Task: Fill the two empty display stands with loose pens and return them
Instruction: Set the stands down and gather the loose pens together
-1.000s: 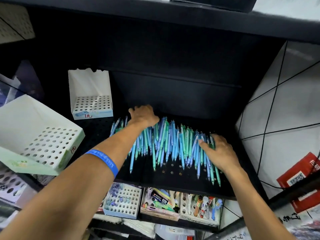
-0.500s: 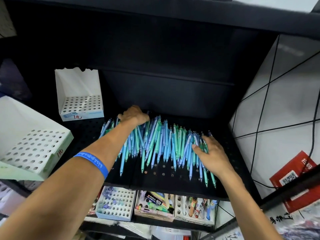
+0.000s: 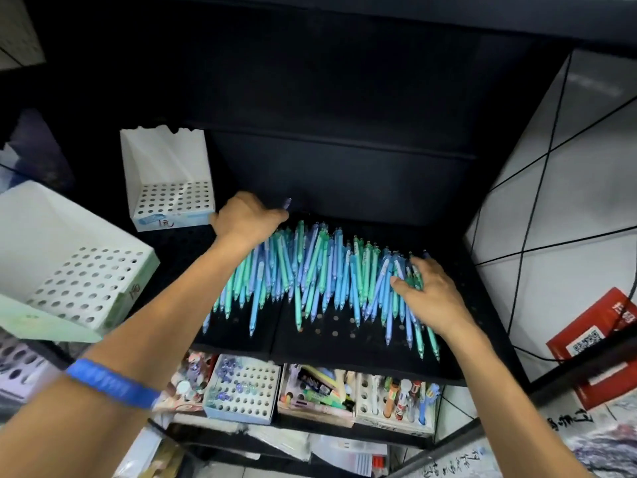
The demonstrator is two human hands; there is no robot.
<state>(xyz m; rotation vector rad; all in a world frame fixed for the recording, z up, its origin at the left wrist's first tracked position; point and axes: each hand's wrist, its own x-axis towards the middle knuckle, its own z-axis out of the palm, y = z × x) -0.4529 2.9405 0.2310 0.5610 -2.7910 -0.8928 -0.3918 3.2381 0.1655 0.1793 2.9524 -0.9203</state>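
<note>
Blue and teal plastic pens (image 3: 320, 270) lie in a loose heap across the black perforated shelf (image 3: 344, 334), their slim barrels running roughly near to far and overlapping in layers. My left hand (image 3: 246, 220) sits at the far left end of the heap, fingers curled under with a single pale blue pen (image 3: 286, 202) pinched and poking out past the knuckles toward the back wall. My right hand (image 3: 429, 291) rests on the right end of the heap with fingers spread and only lightly bent, the tips pressing down on the barrels, nothing clasped. A blue wristband (image 3: 110, 382) (blurred) circles my left forearm.

Two white cardboard display stands with holed tops stand empty: the smaller stand (image 3: 169, 191) is upright at the far left of the shelf, just beside my left hand, with a tall ragged-edged back panel; the larger stand (image 3: 82, 281) sits nearer and further left, tilted. On the shelf below, more holed boxes (image 3: 243, 391) carry assorted stationery.
</note>
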